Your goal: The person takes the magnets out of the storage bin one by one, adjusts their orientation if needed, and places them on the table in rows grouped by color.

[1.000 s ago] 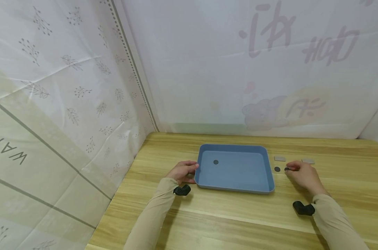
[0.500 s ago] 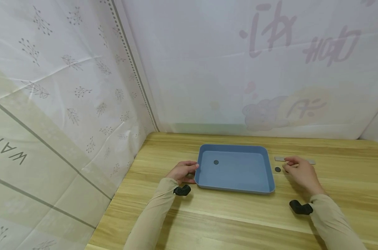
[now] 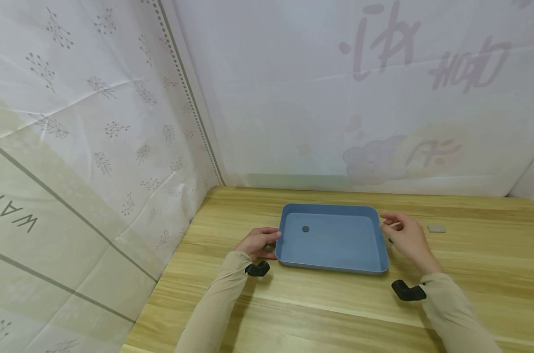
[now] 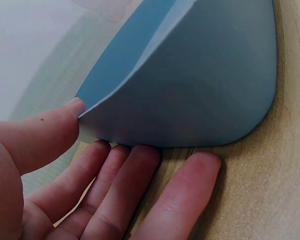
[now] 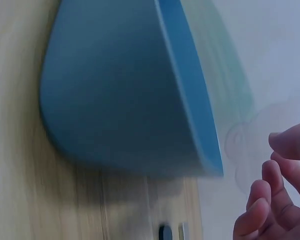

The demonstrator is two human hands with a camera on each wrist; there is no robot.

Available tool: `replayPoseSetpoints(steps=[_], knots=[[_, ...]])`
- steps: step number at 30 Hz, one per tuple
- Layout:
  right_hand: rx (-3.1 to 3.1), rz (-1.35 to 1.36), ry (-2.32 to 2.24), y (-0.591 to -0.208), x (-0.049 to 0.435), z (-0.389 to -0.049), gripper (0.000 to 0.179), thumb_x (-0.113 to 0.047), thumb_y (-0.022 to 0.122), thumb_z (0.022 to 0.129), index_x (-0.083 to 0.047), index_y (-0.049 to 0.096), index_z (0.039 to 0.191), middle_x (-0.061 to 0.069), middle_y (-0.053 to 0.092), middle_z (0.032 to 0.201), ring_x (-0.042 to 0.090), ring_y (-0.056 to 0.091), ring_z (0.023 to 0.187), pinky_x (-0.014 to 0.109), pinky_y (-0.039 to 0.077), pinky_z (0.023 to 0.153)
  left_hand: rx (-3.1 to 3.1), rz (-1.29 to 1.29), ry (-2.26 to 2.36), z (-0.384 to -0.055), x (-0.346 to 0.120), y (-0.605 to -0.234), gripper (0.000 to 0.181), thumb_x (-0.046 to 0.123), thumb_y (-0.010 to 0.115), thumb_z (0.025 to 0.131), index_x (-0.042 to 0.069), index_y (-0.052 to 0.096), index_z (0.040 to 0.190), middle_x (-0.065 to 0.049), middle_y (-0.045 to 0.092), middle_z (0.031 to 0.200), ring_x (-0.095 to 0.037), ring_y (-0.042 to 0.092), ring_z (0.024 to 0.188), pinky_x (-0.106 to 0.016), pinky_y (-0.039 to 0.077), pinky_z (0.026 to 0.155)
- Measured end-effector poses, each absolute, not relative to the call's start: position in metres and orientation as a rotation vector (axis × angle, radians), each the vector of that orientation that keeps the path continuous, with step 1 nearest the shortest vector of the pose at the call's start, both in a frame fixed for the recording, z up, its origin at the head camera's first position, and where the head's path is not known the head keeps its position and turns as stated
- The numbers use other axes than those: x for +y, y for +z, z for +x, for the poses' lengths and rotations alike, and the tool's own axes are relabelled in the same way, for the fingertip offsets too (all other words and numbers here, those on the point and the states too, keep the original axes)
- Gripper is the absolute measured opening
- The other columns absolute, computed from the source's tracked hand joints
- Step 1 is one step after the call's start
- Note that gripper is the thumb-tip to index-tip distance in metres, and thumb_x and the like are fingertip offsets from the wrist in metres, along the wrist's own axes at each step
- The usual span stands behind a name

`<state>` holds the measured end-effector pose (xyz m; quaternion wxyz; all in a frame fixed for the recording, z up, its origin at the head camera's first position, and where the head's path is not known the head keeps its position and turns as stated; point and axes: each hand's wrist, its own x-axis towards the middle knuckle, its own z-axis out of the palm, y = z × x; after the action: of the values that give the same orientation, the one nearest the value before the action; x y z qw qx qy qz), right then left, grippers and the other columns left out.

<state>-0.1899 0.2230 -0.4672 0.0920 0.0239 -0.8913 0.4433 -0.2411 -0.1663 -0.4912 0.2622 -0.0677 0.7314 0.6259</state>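
Note:
In the head view the left hand (image 3: 259,242) grips the left side of a blue rectangular tray (image 3: 333,267). The left wrist view shows its thumb (image 4: 57,125) at the rim and fingertips along the bottom of the wall. A small dark round disc (image 3: 305,229) lies inside the tray. The right hand (image 3: 405,235) is at the tray's right rim, thumb and fingers pinched together. Only a dark edge shows at the thumb tip in the right wrist view; the disc between the fingers is mostly hidden.
Another dark disc (image 3: 391,240) lies on the wooden table (image 3: 328,314) beside the tray, partly behind the right hand. A thin grey rectangular plate (image 3: 436,229) lies farther right. A second grey plate (image 5: 183,231) shows beside a disc in the right wrist view. Patterned curtains surround the table.
The right hand has lifted from the discs and moved left to the tray's right rim. It now covers the nearer grey plate. The left hand and the tray have stayed put.

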Motion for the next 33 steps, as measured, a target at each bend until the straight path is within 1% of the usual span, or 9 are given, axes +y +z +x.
replayPoseSetpoints(steps=[4, 10, 12, 19, 23, 29, 33], knots=[[-2.639, 0.114, 1.357, -0.469, 0.205, -0.191, 0.033, -0.022, 0.059, 0.097, -0.002, 0.061, 0.123, 0.014, 0.062, 0.105, 0.003, 0.051, 0.078, 0.023, 0.047, 0.06, 1.98, -0.182, 1.699, -0.242, -0.167, -0.492, 0.049, 0.024, 0.062, 0.095, 0.003, 0.05, 0.138, -0.017, 0.064, 0.11, -0.02, 0.066, 0.088, -0.039, 0.059, 0.07], [-2.653, 0.197, 1.401, -0.478, 0.179, -0.195, 0.029, -0.019, 0.061, 0.095, -0.004, 0.063, 0.121, 0.012, 0.062, 0.105, 0.015, 0.054, 0.082, 0.026, 0.047, 0.061, 1.992, -0.179, 1.7, -0.241, -0.166, -0.492, 0.05, 0.025, 0.062, 0.095, 0.003, 0.05, 0.138, -0.019, 0.063, 0.114, -0.02, 0.065, 0.09, -0.04, 0.059, 0.071], [-2.661, 0.207, 1.426, -0.482, 0.17, -0.196, 0.029, -0.018, 0.062, 0.095, -0.004, 0.063, 0.121, 0.012, 0.062, 0.104, 0.016, 0.055, 0.082, 0.026, 0.047, 0.061, 1.997, -0.176, 1.7, -0.241, -0.166, -0.492, 0.05, 0.025, 0.062, 0.096, 0.002, 0.05, 0.138, -0.02, 0.063, 0.115, -0.02, 0.066, 0.09, -0.041, 0.059, 0.072], [-2.697, 0.253, 1.477, -0.493, 0.145, -0.198, 0.029, -0.014, 0.065, 0.092, -0.004, 0.063, 0.12, 0.01, 0.064, 0.102, 0.015, 0.056, 0.079, 0.026, 0.047, 0.062, 1.994, -0.174, 1.707, -0.24, -0.165, -0.492, 0.048, 0.024, 0.061, 0.096, 0.002, 0.05, 0.138, -0.02, 0.063, 0.115, -0.021, 0.066, 0.091, -0.041, 0.059, 0.072], [-2.718, 0.266, 1.504, -0.495, 0.133, -0.199, 0.03, -0.015, 0.067, 0.092, -0.004, 0.063, 0.119, 0.011, 0.064, 0.102, 0.016, 0.057, 0.08, 0.027, 0.047, 0.065, 1.998, -0.172, 1.706, -0.24, -0.165, -0.492, 0.048, 0.024, 0.06, 0.096, 0.002, 0.051, 0.137, -0.02, 0.063, 0.116, -0.02, 0.065, 0.091, -0.041, 0.059, 0.072], [-2.77, 0.283, 1.496, -0.495, 0.121, -0.2, 0.032, -0.018, 0.067, 0.092, -0.005, 0.063, 0.121, 0.01, 0.064, 0.105, 0.016, 0.057, 0.083, 0.029, 0.046, 0.065, 2.003, -0.168, 1.706, -0.24, -0.165, -0.492, 0.048, 0.025, 0.061, 0.096, 0.002, 0.051, 0.137, -0.019, 0.063, 0.117, -0.02, 0.065, 0.091, -0.041, 0.059, 0.072], [-2.791, 0.286, 1.492, -0.496, 0.114, -0.204, 0.033, -0.016, 0.067, 0.091, -0.005, 0.063, 0.122, 0.01, 0.064, 0.105, 0.017, 0.056, 0.083, 0.03, 0.045, 0.066, 2.005, -0.174, 1.701, -0.24, -0.165, -0.492, 0.047, 0.024, 0.061, 0.096, 0.002, 0.051, 0.137, -0.019, 0.063, 0.116, -0.02, 0.065, 0.091, -0.04, 0.059, 0.071]])
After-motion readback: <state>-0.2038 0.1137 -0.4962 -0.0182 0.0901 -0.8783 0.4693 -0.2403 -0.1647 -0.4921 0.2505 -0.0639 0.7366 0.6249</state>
